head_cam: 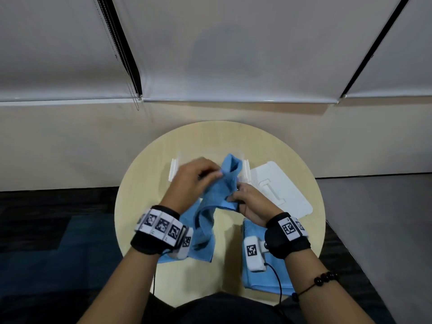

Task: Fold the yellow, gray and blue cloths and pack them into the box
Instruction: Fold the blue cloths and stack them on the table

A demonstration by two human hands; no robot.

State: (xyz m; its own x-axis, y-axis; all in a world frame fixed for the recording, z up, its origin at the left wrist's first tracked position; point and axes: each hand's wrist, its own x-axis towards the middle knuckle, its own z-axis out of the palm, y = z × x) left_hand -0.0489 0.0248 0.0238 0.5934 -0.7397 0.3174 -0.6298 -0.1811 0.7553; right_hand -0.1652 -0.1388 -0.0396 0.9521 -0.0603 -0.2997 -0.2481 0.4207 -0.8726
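Marker wrist bands (161, 226) nearest us, we hold the blue cloth (208, 220) up over the round table (145, 183), mid-fold. The left hand (194, 181) pinches its upper part, and the right hand (251, 203) grips a lower edge, fingers curled. The clear box (174, 170) waits just beyond, its lid (280, 190) off at right. Next, we judge, the edges must meet squarely.
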